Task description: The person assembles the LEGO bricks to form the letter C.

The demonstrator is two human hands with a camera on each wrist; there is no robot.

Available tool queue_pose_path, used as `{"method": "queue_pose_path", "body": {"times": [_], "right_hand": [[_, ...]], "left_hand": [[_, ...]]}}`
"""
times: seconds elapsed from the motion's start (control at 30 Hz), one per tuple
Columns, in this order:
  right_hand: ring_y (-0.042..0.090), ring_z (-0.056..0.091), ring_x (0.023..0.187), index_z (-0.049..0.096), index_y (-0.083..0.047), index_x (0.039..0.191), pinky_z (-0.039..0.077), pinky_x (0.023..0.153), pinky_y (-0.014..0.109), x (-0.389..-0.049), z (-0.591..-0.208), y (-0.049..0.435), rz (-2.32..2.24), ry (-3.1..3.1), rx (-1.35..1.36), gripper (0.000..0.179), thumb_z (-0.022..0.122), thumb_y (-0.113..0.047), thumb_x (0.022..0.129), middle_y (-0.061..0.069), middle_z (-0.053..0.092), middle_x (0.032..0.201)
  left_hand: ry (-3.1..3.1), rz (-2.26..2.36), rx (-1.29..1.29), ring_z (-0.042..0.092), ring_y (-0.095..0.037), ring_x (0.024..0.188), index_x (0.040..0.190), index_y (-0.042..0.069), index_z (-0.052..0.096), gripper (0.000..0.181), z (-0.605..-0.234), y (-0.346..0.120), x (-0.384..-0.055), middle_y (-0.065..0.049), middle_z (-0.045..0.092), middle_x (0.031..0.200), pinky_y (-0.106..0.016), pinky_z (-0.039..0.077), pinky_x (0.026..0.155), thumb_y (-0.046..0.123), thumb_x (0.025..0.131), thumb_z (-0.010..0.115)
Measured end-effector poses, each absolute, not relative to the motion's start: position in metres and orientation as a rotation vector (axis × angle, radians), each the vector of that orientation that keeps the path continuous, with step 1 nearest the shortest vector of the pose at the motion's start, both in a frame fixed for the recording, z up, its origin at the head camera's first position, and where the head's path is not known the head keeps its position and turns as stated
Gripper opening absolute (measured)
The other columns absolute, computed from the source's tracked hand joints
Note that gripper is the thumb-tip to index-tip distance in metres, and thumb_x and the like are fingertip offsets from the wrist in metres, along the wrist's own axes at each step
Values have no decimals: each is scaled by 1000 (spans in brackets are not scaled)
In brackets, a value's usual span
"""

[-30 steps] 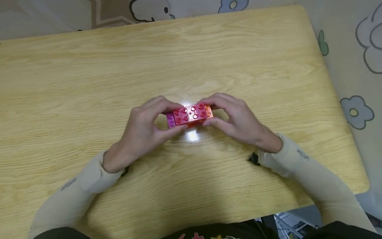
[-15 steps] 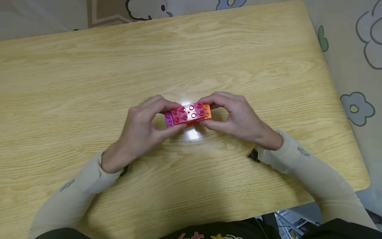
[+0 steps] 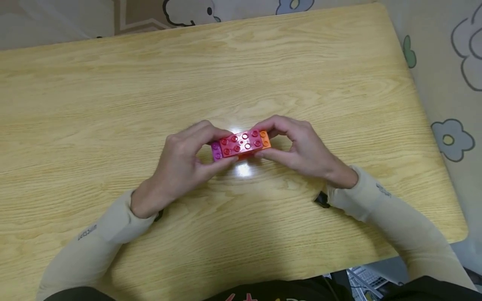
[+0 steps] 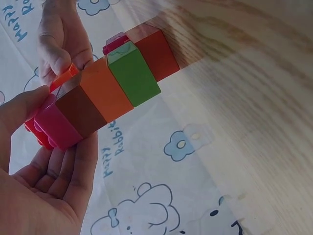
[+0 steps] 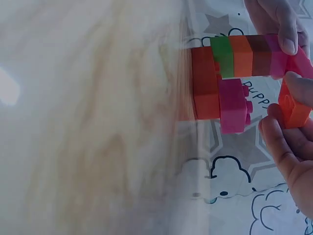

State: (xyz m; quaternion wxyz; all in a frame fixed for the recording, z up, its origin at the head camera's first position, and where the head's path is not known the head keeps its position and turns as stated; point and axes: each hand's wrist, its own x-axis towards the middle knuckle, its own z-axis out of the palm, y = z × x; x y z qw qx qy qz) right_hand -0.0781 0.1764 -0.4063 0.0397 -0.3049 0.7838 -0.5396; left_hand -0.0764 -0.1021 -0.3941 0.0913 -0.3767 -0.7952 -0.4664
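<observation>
A tower of toy building bricks stands on the table, with a long red brick [image 3: 241,143] across its top. Below that come a magenta brick [image 4: 57,127], a brown brick [image 4: 82,111], an orange brick [image 4: 106,90] and a green brick [image 4: 136,76]. The base is an orange-red brick [image 5: 205,83], which also bears a pink brick [image 5: 232,105]. My left hand [image 3: 180,161] grips the tower's top between thumb and fingers. With my right hand [image 3: 301,146] I pinch a small orange brick [image 5: 293,108] under the red brick's overhanging end; whether their studs are joined is hidden.
The wooden table [image 3: 113,92] reaches far to the left, with its right edge [image 3: 414,98] beyond my right arm. A patterned floor mat [image 3: 452,104] surrounds it. Black wrist gear [image 3: 321,200] sits under my right sleeve.
The head view shifts slightly. Both hands keep their hold on the bricks, with no clear movement between them.
</observation>
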Motion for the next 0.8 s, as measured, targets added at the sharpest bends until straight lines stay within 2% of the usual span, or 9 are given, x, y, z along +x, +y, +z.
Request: {"method": "queue_pose_path", "body": {"times": [0.13,0.3,0.53,0.67,0.8], "right_hand": [[22,74,99,68,9,127,60,96,38,-77,-405,176,-1689,2350,-879,49,87,16,82,12,76,122],[28,74,99,66,10,131,61,93,40,-75,-402,175,-1791,2166,-642,50,83,18,85,13,73,124],[34,75,106,59,11,141,62,91,39,-76,-400,177,-1920,1840,-405,53,74,19,90,24,68,131],[33,74,111,58,11,143,62,93,41,-77,-400,180,-1965,1732,-348,52,69,15,92,23,67,135],[30,75,108,65,10,137,62,94,45,-78,-401,179,-2034,1654,-259,41,63,6,96,22,71,129]], "left_hand": [[-2374,-1368,-1113,69,-19,82,110,-5,75,36,-395,-102,-76,-12,75,97,-43,61,67,3,81,96],[-2376,-1357,-1108,71,-20,82,109,-5,75,36,-396,-102,-76,-12,75,96,-43,62,67,2,80,96],[-2367,-1353,-1114,72,-22,82,109,-5,75,36,-394,-101,-76,-13,75,95,-43,63,68,5,81,96],[-2367,-1345,-1118,72,-22,81,109,-5,74,37,-393,-101,-76,-13,75,95,-42,63,68,6,81,96],[-2369,-1334,-1120,72,-22,81,109,-4,75,37,-393,-101,-77,-12,75,94,-43,62,68,7,81,96]]}}
